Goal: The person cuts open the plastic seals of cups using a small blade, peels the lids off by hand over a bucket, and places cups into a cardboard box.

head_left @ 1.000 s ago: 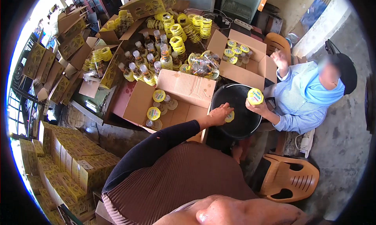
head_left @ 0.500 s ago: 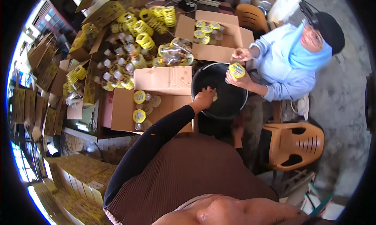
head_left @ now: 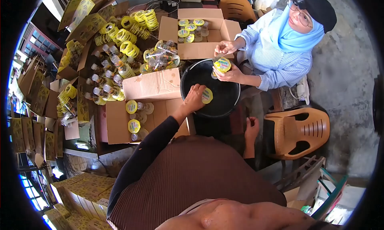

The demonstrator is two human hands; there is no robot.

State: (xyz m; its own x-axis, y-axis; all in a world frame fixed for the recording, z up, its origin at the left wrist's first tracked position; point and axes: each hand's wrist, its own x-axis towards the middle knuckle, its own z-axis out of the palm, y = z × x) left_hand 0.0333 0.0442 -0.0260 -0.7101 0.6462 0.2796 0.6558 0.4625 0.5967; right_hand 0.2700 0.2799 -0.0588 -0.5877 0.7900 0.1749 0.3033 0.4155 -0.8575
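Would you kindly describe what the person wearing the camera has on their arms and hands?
The left arm is covered by a close-fitting black long sleeve ending at the wrist, worn under a ribbed brown sleeveless top. The left hand is bare, no glove visible. The right hand is bare too; its sleeve is hidden.

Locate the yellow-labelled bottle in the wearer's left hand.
The yellow-labelled bottle sits mid-frame in the head view, in the left hand, over the black tub.

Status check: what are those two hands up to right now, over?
Left hand grips a yellow-labelled bottle over the black tub. Right hand bare, below the tub. Co-worker's hands share the tub.
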